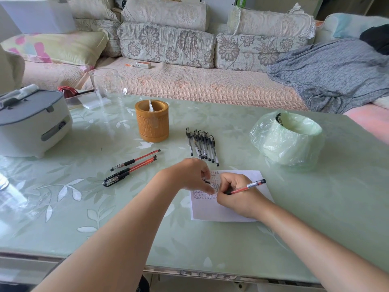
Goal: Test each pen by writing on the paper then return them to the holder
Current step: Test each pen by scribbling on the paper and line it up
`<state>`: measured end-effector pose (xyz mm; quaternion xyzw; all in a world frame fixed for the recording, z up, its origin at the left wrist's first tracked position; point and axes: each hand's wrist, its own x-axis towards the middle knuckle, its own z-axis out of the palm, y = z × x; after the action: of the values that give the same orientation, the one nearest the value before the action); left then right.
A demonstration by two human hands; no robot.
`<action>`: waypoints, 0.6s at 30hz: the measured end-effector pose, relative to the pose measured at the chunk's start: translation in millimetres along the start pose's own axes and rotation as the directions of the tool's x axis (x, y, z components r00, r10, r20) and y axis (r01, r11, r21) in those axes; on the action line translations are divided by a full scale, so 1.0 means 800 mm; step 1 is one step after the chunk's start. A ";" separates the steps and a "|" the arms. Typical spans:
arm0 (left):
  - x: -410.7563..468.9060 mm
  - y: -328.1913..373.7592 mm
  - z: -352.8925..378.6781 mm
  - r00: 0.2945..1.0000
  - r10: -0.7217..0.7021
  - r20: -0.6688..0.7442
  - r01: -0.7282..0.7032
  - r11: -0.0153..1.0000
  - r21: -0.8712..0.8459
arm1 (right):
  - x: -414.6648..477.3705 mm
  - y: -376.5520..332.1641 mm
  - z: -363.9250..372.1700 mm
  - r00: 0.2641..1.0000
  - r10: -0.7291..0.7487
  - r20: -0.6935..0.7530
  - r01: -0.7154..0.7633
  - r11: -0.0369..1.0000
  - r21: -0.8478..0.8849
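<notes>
1. Our R hand is gripping the red pen in a writing hold, fingers curled round the grip end. The tip is pointing down at the paper and the barrel is slanting up to the right so the nib meets the sheet.
2. Our L hand is lying on the paper's upper-left part, fingers curled, one tip pressing the sheet. We're judging that's to stop it sliding on the slick table cover while we're writing. A small dark bit is showing under the fingers, poss. the cap; we can't tell whether we're pinching it.
3. The paper is lying flat near the table's front edge. Rows of small test marks are filling its upper-left part, and the lower part is bare.
4. The holder is standing upright well behind the paper, w/ only a clear plastic-looking thing poking out. No pens are showing in it.
5. The black pens are lying side by side just right of the holder. Three red-barrelled pens are lying apart to the left. We're guessing the groups are separating tested from untested, but can't tell which is which.
6. Step in hand: we're testing a red pen. No pen is back in the holder yet, so most of the returning is waiting.
</notes>
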<state>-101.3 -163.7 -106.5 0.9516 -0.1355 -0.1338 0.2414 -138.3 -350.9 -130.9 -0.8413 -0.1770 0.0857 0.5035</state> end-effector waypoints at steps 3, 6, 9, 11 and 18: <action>-0.003 0.001 -0.004 1.000 0.003 0.023 -0.003 1.000 0.007 | 0.003 0.000 -0.006 0.994 0.072 -0.080 -0.056 0.981 0.186; -0.007 0.000 -0.012 0.999 0.015 0.040 -0.016 1.000 0.009 | 0.004 -0.001 -0.010 0.986 0.121 -0.116 -0.078 0.945 0.319; -0.010 -0.003 -0.020 0.999 0.015 0.041 -0.016 0.999 0.032 | 0.006 -0.002 -0.010 0.984 0.114 -0.133 -0.061 0.935 0.350; -0.010 -0.006 -0.022 0.999 0.016 0.040 -0.019 0.998 0.061 | 0.006 -0.003 -0.012 0.982 0.116 -0.151 -0.062 0.945 0.321; -0.010 -0.004 -0.028 1.000 0.021 0.023 -0.022 0.998 0.050 | 0.008 -0.019 -0.036 0.989 0.144 -0.016 -0.114 0.841 0.529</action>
<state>-101.1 -149.1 -87.8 0.9543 -0.1519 -0.1386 0.2170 -126.7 -365.6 -103.7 -0.6832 -0.0760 0.1413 0.7124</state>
